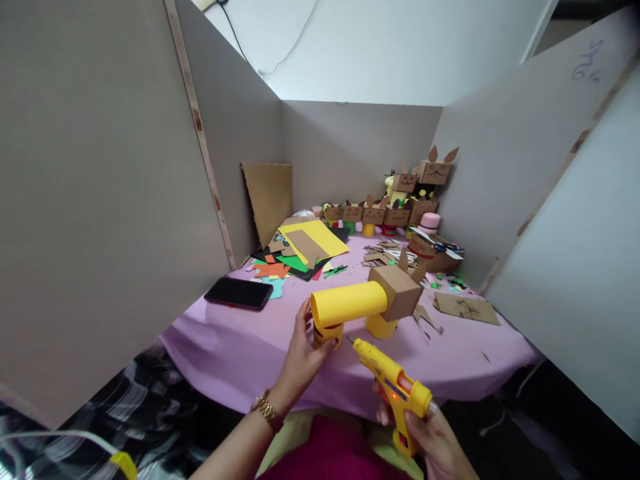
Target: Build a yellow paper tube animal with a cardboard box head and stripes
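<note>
A yellow paper tube figure stands at the table's front: a long horizontal yellow tube joins a cardboard box head with pointed ears at its right end. Short yellow rolls sit beneath it, one under the head and one with dark markings under the left end. My left hand has its fingers wrapped round that left roll. In my right hand is a yellow hot glue gun, its nozzle pointing up and left toward the figure, apart from it. A small orange light glows on the gun.
A phone lies at the left. Yellow paper, cardboard and coloured scraps are piled behind it. Several cardboard-headed figures line the back. A small box with scissors and a flat cardboard piece are at right. Grey panels enclose the table.
</note>
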`<state>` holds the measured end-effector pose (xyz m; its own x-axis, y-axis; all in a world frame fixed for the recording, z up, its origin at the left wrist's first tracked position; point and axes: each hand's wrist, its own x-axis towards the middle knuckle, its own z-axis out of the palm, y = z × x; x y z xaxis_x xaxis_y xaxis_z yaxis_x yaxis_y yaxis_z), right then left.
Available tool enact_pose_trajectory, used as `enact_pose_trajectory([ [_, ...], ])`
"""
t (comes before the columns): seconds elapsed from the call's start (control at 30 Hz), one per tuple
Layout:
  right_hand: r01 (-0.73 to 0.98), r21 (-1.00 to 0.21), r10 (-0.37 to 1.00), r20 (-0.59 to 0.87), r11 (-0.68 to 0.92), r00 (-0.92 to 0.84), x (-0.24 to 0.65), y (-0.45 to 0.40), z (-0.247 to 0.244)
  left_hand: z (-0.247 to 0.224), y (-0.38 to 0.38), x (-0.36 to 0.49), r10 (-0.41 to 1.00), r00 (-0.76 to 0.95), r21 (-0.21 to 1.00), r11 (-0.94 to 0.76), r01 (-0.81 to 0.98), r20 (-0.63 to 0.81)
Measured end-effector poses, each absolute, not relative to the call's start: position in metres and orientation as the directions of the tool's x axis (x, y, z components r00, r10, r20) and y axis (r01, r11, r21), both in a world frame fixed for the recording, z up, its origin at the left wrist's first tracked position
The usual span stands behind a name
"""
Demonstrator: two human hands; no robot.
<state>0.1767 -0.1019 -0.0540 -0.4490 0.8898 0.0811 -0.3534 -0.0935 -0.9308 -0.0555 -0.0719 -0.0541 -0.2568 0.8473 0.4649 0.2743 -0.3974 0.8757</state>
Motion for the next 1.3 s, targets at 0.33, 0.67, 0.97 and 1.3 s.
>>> enact_pose_trajectory([
  [0.33,-0.352,-0.927,0.863,0.071,-0.128,-0.501,0.175,-0.102,-0.056,-0.047,-0.074,-0.059,0.82,-0.3,0.853,-0.371,0.368,0.487],
  [0.67,-0.415,-0.89,0.88,0.034,-0.189,-0.475,0.176,-0.103,-0.054,-0.055,-0.07,-0.057,0.82,-0.31,0.867,-0.391,0.31,0.481],
  [0.97,-0.447,-0.874,0.884,0.047,-0.188,-0.465,0.174,-0.103,-0.053,-0.052,-0.063,-0.051,0.867,-0.279,0.898,-0.339,0.28,0.414],
  [1.3,-0.446,-0.878,0.892,0.053,-0.173,-0.45,0.174,-0.102,-0.053,-0.053,-0.066,-0.054,0.857,-0.278,0.882,-0.341,0.325,0.433],
])
